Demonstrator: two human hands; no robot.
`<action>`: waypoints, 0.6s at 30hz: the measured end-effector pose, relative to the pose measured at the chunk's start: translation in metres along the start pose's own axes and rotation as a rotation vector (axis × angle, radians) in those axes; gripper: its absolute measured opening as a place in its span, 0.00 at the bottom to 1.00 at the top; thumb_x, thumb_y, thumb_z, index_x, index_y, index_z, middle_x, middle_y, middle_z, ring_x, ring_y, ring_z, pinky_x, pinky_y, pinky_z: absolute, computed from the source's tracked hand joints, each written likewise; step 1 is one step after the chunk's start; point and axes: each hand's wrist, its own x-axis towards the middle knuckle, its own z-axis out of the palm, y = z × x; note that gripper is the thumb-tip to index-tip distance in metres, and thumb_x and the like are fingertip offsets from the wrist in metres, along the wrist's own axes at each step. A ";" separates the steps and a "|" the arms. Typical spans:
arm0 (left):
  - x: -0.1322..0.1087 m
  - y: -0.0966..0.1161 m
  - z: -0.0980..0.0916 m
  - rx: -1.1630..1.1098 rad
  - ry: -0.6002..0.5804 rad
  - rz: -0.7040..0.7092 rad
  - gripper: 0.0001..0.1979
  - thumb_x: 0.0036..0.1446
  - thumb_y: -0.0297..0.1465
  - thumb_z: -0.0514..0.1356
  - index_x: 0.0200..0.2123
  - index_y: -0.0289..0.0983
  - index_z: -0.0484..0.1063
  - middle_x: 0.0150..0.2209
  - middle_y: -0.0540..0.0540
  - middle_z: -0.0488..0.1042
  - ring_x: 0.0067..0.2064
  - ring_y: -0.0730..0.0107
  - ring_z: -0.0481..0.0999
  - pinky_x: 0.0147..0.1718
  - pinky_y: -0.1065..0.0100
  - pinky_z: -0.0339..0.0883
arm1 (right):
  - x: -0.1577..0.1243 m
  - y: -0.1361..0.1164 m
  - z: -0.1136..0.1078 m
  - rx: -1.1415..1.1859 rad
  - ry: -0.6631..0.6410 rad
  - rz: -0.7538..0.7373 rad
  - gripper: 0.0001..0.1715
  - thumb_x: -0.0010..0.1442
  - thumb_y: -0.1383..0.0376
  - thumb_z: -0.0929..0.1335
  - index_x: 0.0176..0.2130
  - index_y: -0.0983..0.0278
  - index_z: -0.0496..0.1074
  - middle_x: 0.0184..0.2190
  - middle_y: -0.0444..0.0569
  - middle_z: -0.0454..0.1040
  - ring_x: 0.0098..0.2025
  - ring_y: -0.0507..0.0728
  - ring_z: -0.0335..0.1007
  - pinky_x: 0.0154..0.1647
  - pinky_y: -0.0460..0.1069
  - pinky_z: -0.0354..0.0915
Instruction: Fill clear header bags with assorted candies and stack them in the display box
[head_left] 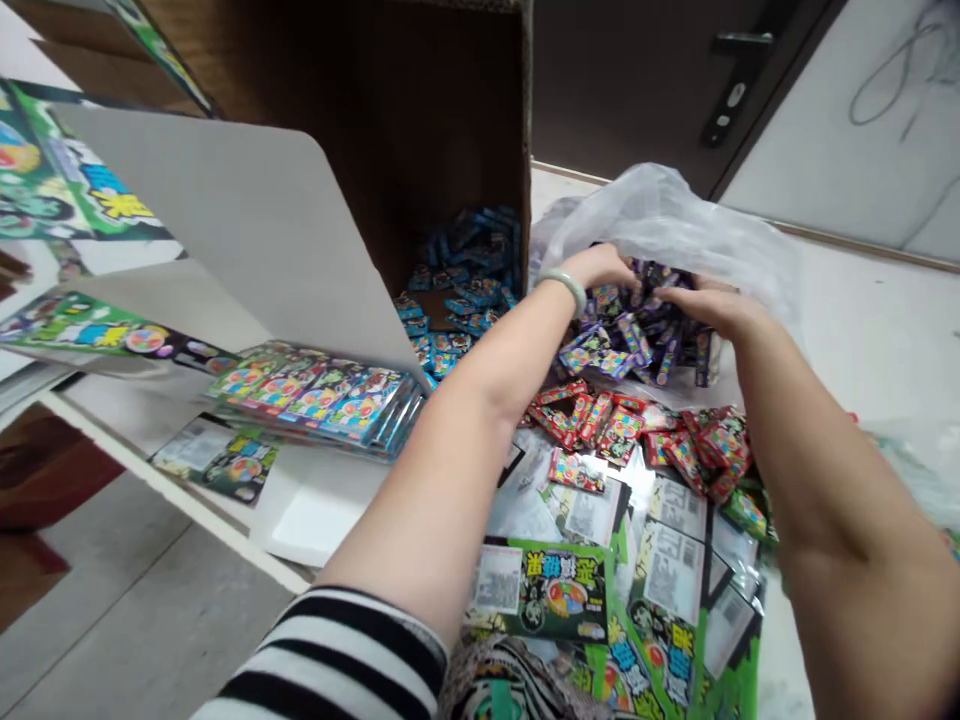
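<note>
Both my hands reach into a clear plastic bag [660,195] full of small purple candy packets [630,340]. My left hand [604,268], with a pale bangle on its wrist, dips among the packets at the left of the bag's mouth; its fingers are mostly hidden. Opposite it, my right hand [724,305] is at the bag's right side, thumb stretched apart toward the packets and the other fingers partly behind plastic. Directly below the bag lie red candy packets [619,435]. Nearer to me, flat green and black printed pouches [566,590] overlap each other.
Left of the bag, a cardboard box [457,110] on its side holds blue packets [476,300]. An open white-lined display carton [247,220] with stacked candy packs [322,395] stands further left. A dark door [630,90] is behind. More clear plastic [919,460] lies at right.
</note>
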 end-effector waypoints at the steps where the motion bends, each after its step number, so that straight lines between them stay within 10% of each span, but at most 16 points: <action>1: -0.010 0.002 -0.003 0.008 -0.049 -0.023 0.16 0.49 0.27 0.69 0.42 0.25 0.81 0.36 0.42 0.80 0.38 0.65 0.76 0.43 0.63 0.68 | -0.011 -0.002 -0.003 0.009 -0.023 -0.001 0.35 0.50 0.54 0.75 0.55 0.64 0.75 0.48 0.57 0.78 0.53 0.71 0.73 0.58 0.71 0.64; 7: -0.081 0.004 0.003 0.040 -0.134 0.047 0.27 0.53 0.24 0.62 0.58 0.31 0.73 0.42 0.43 0.81 0.40 0.64 0.78 0.42 0.66 0.71 | -0.086 -0.032 -0.009 -0.009 -0.116 -0.212 0.37 0.53 0.64 0.70 0.62 0.58 0.67 0.65 0.53 0.62 0.69 0.68 0.55 0.69 0.67 0.53; 18: -0.203 -0.026 0.035 0.365 -0.028 0.039 0.19 0.59 0.24 0.57 0.54 0.32 0.73 0.56 0.36 0.75 0.58 0.55 0.74 0.60 0.59 0.65 | -0.186 -0.081 0.074 -0.409 -0.175 -0.361 0.38 0.59 0.77 0.64 0.65 0.58 0.65 0.75 0.53 0.41 0.74 0.72 0.42 0.67 0.69 0.58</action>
